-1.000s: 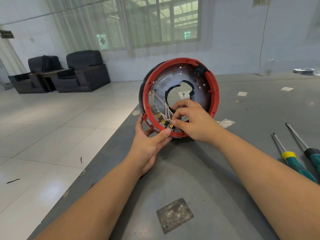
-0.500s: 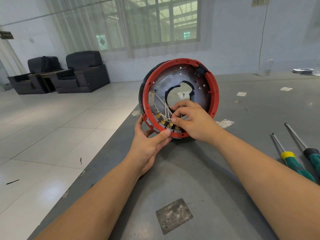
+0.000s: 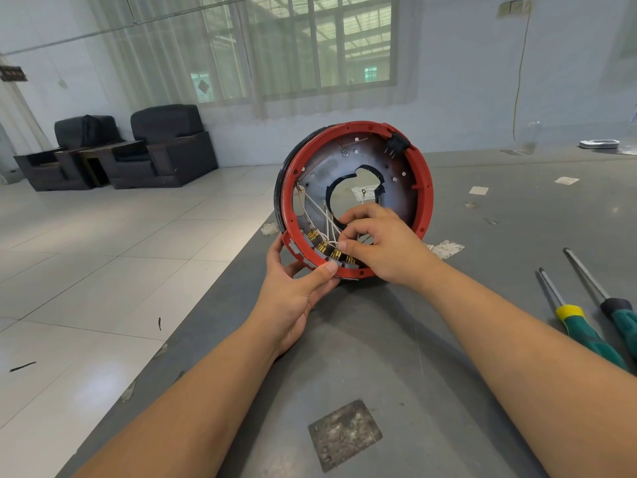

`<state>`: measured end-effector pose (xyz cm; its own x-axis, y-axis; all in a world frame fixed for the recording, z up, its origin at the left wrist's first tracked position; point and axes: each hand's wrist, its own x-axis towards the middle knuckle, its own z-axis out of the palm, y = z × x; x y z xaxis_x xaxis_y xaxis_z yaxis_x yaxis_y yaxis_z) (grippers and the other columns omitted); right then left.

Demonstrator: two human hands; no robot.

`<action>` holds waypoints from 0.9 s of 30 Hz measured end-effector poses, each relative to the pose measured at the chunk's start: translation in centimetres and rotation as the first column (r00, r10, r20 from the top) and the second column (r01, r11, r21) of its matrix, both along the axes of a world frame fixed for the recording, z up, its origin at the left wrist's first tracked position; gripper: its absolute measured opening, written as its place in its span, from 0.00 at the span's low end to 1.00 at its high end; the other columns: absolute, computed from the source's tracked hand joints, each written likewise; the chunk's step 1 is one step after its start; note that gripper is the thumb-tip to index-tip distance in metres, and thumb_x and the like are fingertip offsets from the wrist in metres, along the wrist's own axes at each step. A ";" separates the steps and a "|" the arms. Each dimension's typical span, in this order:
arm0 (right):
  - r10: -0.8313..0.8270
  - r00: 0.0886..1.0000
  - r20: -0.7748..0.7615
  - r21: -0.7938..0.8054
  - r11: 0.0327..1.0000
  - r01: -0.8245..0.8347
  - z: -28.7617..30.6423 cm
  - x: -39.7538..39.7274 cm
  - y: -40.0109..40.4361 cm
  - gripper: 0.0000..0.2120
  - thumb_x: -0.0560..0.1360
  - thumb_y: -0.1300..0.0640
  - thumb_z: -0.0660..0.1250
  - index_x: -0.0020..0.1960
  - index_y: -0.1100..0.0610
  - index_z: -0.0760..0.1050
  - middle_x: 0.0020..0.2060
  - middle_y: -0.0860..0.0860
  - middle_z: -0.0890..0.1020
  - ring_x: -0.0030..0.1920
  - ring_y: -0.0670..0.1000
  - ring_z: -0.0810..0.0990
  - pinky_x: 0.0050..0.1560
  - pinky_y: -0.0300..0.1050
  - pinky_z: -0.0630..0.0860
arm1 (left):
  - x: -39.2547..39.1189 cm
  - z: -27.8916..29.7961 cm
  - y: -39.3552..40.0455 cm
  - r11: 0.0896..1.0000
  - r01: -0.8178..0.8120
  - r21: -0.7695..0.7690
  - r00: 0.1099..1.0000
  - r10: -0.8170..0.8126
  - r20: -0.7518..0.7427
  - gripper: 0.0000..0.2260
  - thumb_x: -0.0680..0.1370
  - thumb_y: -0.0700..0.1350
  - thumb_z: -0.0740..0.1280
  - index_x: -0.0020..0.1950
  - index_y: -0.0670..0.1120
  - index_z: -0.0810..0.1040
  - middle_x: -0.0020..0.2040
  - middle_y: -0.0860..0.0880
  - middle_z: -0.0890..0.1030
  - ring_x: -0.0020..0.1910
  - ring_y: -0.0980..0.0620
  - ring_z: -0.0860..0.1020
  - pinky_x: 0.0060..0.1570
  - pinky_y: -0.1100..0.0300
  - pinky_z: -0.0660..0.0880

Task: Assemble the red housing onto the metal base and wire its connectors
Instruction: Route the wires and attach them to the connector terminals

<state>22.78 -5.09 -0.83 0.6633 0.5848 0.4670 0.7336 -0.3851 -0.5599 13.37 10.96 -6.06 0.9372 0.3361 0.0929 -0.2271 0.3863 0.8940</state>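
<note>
Red plastic rings the housing (image 3: 427, 188), which stands on edge near the middle of the grey tabletop (image 3: 396, 339), its open side facing the camera. Inside it sits the metal base (image 3: 396, 188), a dark plate with a large cut-out in the centre. White wires (image 3: 319, 210) cross the lower left of the plate down to a row of brass connectors (image 3: 324, 246) along the bottom rim. The left hand (image 3: 296, 291) grips the lower left rim, thumb pressed on the red edge and fingers curled behind it. The right hand (image 3: 382, 246) reaches into the housing from the right, fingers curled, its thumb and forefinger pinching a wire just above the connectors. Two green-handled screwdrivers (image 3: 586, 326) lie on the tabletop to the right, well apart from the housing.
</note>
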 end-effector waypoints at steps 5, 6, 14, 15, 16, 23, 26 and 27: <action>0.004 1.000 0.006 -0.010 1.000 -0.004 0.1 -0.2 0.0 0.04 0.78 0.53 0.72 0.45 0.47 0.83 0.61 0.40 0.74 0.67 0.48 0.66 0.69 0.46 0.63 | 0.2 -0.1 0.2 0.999 0.001 -0.035 1.000 -0.001 -0.002 0.47 0.62 0.35 0.83 0.72 0.62 0.65 0.69 0.37 0.76 0.58 0.38 0.85 0.53 0.44 0.83; 0.004 1.000 0.011 -0.014 1.000 -0.003 0.1 -0.2 0.1 0.03 0.78 0.53 0.72 0.45 0.47 0.83 0.62 0.41 0.74 0.67 0.49 0.66 0.69 0.45 0.63 | 0.2 -0.1 0.2 0.999 -0.001 -0.043 1.000 0.001 -0.005 0.47 0.62 0.35 0.83 0.72 0.62 0.65 0.69 0.37 0.76 0.58 0.38 0.85 0.53 0.44 0.83; -0.006 0.999 0.039 -0.067 0.998 0.008 0.1 -0.5 0.0 0.04 0.78 0.51 0.71 0.48 0.49 0.84 0.65 0.42 0.74 0.67 0.49 0.65 0.68 0.45 0.63 | 0.2 -0.2 0.2 0.996 -0.008 -0.089 1.000 0.009 0.002 0.45 0.63 0.33 0.82 0.72 0.60 0.67 0.68 0.36 0.77 0.57 0.37 0.85 0.50 0.46 0.84; -0.006 0.999 0.042 -0.074 0.997 0.009 0.2 -0.5 0.0 0.04 0.78 0.50 0.71 0.48 0.48 0.84 0.65 0.43 0.73 0.67 0.49 0.65 0.68 0.46 0.63 | 0.2 -0.2 0.2 0.996 -0.010 -0.088 1.000 0.010 0.003 0.45 0.63 0.33 0.82 0.73 0.59 0.66 0.68 0.36 0.78 0.57 0.37 0.85 0.50 0.46 0.84; -0.005 0.999 0.044 -0.078 0.997 0.008 0.2 -0.5 0.0 0.04 0.78 0.50 0.71 0.48 0.48 0.84 0.65 0.43 0.73 0.67 0.49 0.65 0.68 0.46 0.63 | 0.2 -0.1 0.2 0.996 -0.012 -0.086 1.000 0.012 0.001 0.46 0.63 0.33 0.82 0.73 0.59 0.66 0.68 0.36 0.78 0.57 0.37 0.85 0.49 0.46 0.84; 0.005 0.999 0.050 -0.091 0.996 -0.001 0.2 -0.7 0.1 0.03 0.78 0.50 0.71 0.47 0.47 0.83 0.65 0.43 0.73 0.66 0.49 0.65 0.69 0.49 0.64 | 0.0 0.1 0.0 0.996 -0.025 -0.082 1.000 0.025 -0.005 0.46 0.64 0.34 0.81 0.75 0.58 0.65 0.68 0.36 0.78 0.57 0.38 0.85 0.48 0.47 0.84; 0.010 0.998 0.064 -0.095 0.995 -0.004 0.2 -0.6 0.1 0.03 0.78 0.49 0.71 0.47 0.47 0.83 0.65 0.43 0.73 0.67 0.49 0.65 0.70 0.52 0.64 | -0.1 0.3 -0.1 0.996 -0.025 -0.081 1.000 0.024 -0.008 0.45 0.64 0.33 0.80 0.75 0.58 0.65 0.67 0.36 0.78 0.57 0.38 0.85 0.49 0.47 0.84; 0.011 0.998 0.068 -0.098 0.995 -0.005 0.2 -0.6 0.1 0.03 0.78 0.49 0.71 0.47 0.46 0.83 0.65 0.43 0.73 0.66 0.49 0.65 0.70 0.52 0.65 | -0.2 0.3 -0.1 0.997 -0.023 -0.079 1.000 0.023 -0.006 0.45 0.65 0.33 0.80 0.74 0.58 0.65 0.67 0.36 0.78 0.57 0.38 0.85 0.49 0.47 0.84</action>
